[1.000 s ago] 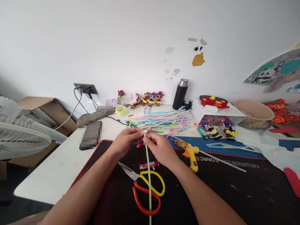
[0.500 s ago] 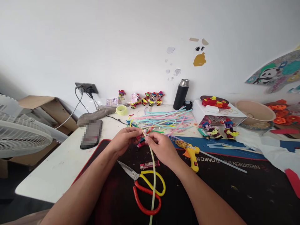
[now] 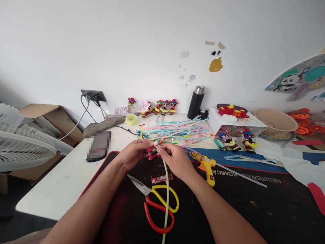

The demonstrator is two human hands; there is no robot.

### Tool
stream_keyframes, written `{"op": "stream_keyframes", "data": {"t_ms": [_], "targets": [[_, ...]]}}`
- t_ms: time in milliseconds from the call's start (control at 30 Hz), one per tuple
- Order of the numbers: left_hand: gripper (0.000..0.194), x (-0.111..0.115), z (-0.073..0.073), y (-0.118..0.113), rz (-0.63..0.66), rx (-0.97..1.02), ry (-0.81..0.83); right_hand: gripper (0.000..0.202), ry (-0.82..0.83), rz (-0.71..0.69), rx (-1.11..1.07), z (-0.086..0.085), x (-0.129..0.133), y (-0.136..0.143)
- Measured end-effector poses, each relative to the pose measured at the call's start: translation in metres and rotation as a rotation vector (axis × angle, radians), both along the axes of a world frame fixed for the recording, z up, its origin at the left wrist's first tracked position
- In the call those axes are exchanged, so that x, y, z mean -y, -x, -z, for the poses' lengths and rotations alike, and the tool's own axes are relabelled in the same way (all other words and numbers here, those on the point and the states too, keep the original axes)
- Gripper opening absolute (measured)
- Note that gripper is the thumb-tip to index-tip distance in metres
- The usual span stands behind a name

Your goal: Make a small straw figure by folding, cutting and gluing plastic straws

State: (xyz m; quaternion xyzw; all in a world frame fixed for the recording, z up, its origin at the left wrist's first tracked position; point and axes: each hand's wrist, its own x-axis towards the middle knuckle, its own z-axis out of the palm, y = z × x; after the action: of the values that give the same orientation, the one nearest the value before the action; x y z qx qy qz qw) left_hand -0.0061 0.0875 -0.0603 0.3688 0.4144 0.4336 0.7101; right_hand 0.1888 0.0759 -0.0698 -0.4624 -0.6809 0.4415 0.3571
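A long pale yellow-green pipe cleaner (image 3: 167,193) runs down from my fingertips, passing over the scissors to the bottom edge of the view. My left hand (image 3: 134,152) pinches its upper end, which curls over between the two hands. My right hand (image 3: 175,157) grips the same strip just below that curl, thumb on top. Exactly how the tip is folded is too small to make out. Beneath the strip lie scissors (image 3: 148,193) with one red and one yellow handle, and a pink lighter (image 3: 161,178).
A yellow glue gun (image 3: 209,169) lies right of my right hand. Behind the hands spread many coloured pipe cleaners (image 3: 175,127). Small figures (image 3: 165,107) and a black thermos (image 3: 196,103) stand by the wall. A fan (image 3: 25,145) is at the left, a white box (image 3: 215,122) at the right.
The upper end of the pipe cleaner has bent over into a small curl between my fingertips. Both hands have stayed nearly in place.
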Motion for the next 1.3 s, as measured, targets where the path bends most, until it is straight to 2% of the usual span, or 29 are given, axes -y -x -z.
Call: {"op": "stream_keyframes", "data": {"t_ms": [433,600,967,1300], "targets": [[0.029,0.0002,0.0000,0.0039,0.110,-0.035,0.010,0.024,0.025,0.010,-0.010,-0.0025,-0.0010,-0.0034],[0.031,0.0001,0.0029,0.0049,0.103,-0.135,-0.045,0.026,0.024,0.015,0.017,-0.0018,-0.0023,-0.0043],[0.031,0.0001,0.0053,0.0041,0.130,-0.084,-0.076,0.021,0.071,-0.041,-0.114,0.0001,-0.0021,-0.0034],[0.032,0.0016,0.0041,0.0031,0.123,-0.126,-0.119,0.020,0.067,-0.013,-0.089,0.0011,-0.0031,-0.0040]]}}
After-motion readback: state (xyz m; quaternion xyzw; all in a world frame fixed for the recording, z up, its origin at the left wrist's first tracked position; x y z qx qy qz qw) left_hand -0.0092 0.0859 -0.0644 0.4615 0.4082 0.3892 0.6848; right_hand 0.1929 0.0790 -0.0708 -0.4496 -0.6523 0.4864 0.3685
